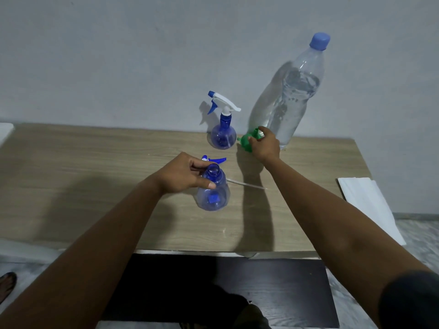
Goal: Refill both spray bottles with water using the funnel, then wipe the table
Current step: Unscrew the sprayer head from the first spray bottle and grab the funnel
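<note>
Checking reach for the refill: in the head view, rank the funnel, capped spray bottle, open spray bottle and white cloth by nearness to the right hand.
1. funnel, held in the right hand.
2. capped spray bottle, just left of it.
3. open spray bottle, in the left hand.
4. white cloth, far off to the right.
</note>
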`<move>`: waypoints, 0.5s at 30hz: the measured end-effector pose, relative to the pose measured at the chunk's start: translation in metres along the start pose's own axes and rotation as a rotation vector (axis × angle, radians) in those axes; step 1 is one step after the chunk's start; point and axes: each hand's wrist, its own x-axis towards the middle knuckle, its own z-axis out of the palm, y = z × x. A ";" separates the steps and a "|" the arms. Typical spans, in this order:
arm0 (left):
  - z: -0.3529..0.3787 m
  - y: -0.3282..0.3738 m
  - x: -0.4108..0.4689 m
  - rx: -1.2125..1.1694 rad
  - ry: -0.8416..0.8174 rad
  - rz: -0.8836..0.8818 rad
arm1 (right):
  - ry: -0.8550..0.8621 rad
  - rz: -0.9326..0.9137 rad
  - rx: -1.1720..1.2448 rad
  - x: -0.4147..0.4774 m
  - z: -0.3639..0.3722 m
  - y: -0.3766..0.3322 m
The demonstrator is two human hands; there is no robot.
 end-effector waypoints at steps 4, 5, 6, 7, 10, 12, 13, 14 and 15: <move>0.001 -0.006 0.001 -0.040 0.005 0.004 | 0.021 0.027 0.035 0.005 0.008 0.000; 0.002 -0.006 0.001 -0.048 0.006 0.004 | 0.033 0.030 0.036 0.005 0.009 0.000; 0.002 -0.007 0.001 -0.056 0.006 0.005 | 0.044 0.028 0.033 0.004 0.010 0.002; 0.002 -0.008 0.001 -0.064 0.005 0.007 | 0.048 0.032 0.028 0.003 0.010 0.003; 0.002 -0.008 0.001 -0.074 0.008 0.022 | 0.036 0.029 0.008 -0.004 0.009 0.008; 0.002 -0.009 0.001 -0.062 0.005 0.036 | 0.019 0.007 -0.023 -0.011 0.006 0.012; 0.002 -0.009 0.000 -0.058 0.005 0.043 | 0.010 -0.009 -0.051 -0.014 0.005 0.013; 0.002 -0.010 0.000 -0.056 0.005 0.050 | 0.007 -0.030 -0.078 -0.017 0.003 0.015; 0.002 -0.011 -0.001 -0.055 0.007 0.054 | 0.006 -0.047 -0.103 -0.020 0.002 0.016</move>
